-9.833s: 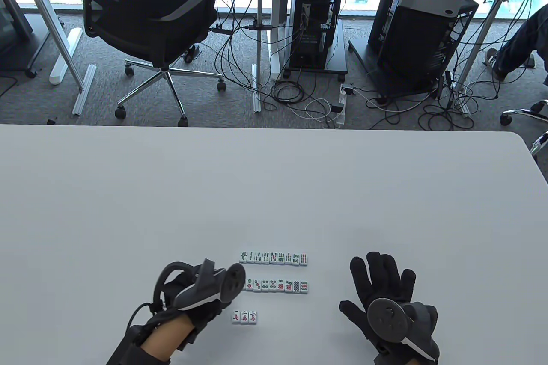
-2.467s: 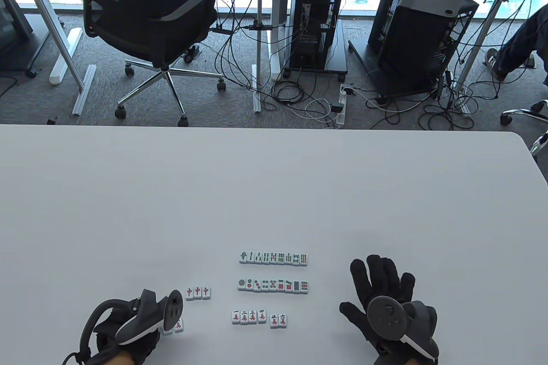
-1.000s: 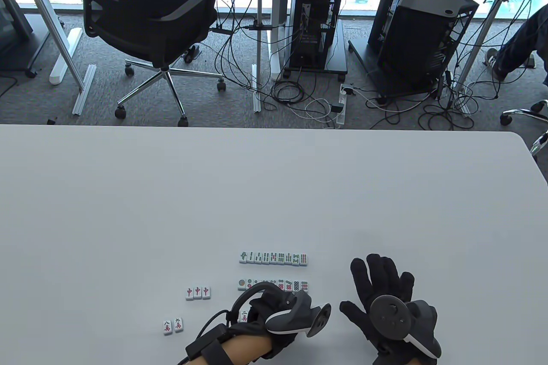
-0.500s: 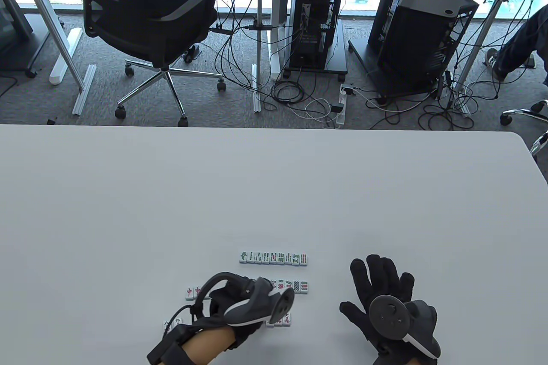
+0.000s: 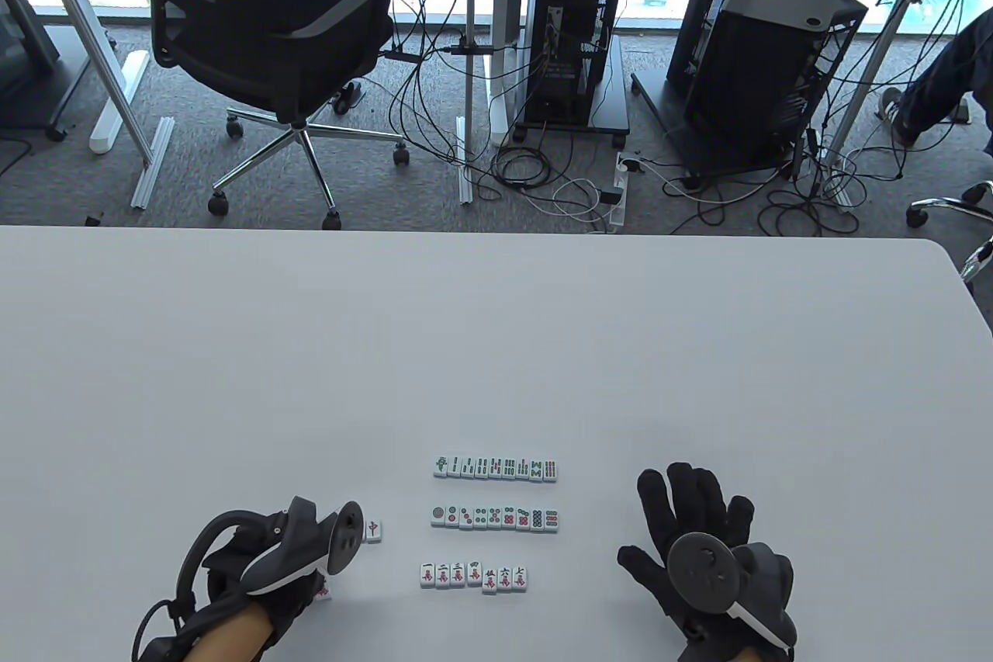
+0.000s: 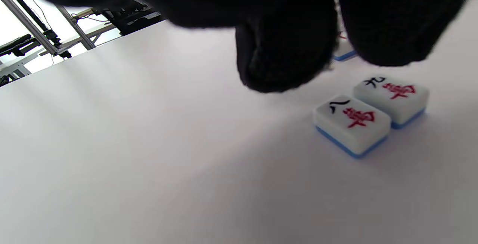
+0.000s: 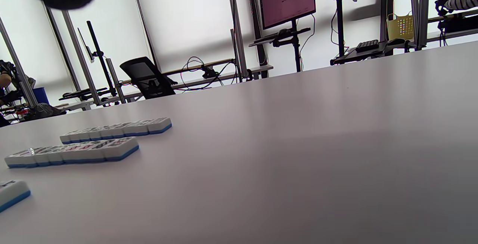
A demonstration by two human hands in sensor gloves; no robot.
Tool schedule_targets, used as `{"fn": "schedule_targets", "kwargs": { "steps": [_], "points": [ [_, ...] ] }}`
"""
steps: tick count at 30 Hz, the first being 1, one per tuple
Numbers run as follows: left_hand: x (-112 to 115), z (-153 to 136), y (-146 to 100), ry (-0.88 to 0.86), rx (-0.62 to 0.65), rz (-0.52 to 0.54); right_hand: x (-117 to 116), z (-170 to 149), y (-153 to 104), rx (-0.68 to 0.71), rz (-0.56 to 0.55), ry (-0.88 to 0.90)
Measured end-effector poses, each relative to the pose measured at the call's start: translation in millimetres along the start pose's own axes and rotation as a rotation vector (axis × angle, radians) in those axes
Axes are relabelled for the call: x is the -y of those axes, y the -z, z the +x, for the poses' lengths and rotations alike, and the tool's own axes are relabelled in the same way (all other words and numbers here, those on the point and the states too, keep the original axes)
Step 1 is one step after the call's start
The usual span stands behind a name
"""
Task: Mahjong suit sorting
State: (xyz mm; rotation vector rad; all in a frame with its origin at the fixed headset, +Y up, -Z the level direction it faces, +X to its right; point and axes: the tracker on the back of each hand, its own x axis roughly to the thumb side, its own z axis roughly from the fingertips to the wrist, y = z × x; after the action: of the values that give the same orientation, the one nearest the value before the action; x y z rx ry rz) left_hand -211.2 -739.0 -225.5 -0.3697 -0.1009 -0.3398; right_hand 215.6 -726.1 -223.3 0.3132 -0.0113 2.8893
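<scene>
Three rows of white, blue-backed mahjong tiles lie face up: a bamboo row [image 5: 496,468], a dots row [image 5: 495,518] and a characters row [image 5: 475,577] of several tiles. My left hand [image 5: 299,584] hovers at the lower left over two loose character tiles, the eight [image 6: 351,124] and the nine [image 6: 392,98]. Its fingertips [image 6: 283,61] hang just above them and hold nothing. One red dragon tile [image 5: 374,530] shows beside the left tracker; others there are hidden. My right hand [image 5: 690,530] lies flat on the table with fingers spread, right of the rows.
The white table [image 5: 496,351] stretches far beyond the tiles. Past its far edge stand an office chair [image 5: 271,49], computer towers [image 5: 574,49] and floor cables. The right wrist view shows the bamboo row [image 7: 119,129] and dots row [image 7: 74,153] from the side.
My left hand has left a seventh tile at the right end of the characters row and swung back left over the eight and nine tiles. The right hand has not moved.
</scene>
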Motion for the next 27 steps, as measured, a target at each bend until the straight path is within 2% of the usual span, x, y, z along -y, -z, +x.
{"fn": "schedule_targets", "kwargs": {
  "steps": [5,9,15,17,22,27],
  "points": [
    [18,8,3,0.030,0.044,-0.068,-2,-1,1,-0.014,0.015,-0.014],
    [24,14,5,0.043,0.041,-0.007,-2,-1,1,-0.017,0.017,-0.009],
    [22,17,7,0.089,0.053,-0.034,-2,-1,1,-0.010,0.010,0.003],
    [17,16,9,0.071,0.043,-0.056,-2,0,1,-0.005,0.009,0.002],
    [-9,20,11,0.038,0.040,-0.006,-1,-1,1,0.001,0.000,0.018],
    [-47,51,10,-0.014,0.118,0.110,-1,0,1,0.008,-0.002,0.022]
  ]
}}
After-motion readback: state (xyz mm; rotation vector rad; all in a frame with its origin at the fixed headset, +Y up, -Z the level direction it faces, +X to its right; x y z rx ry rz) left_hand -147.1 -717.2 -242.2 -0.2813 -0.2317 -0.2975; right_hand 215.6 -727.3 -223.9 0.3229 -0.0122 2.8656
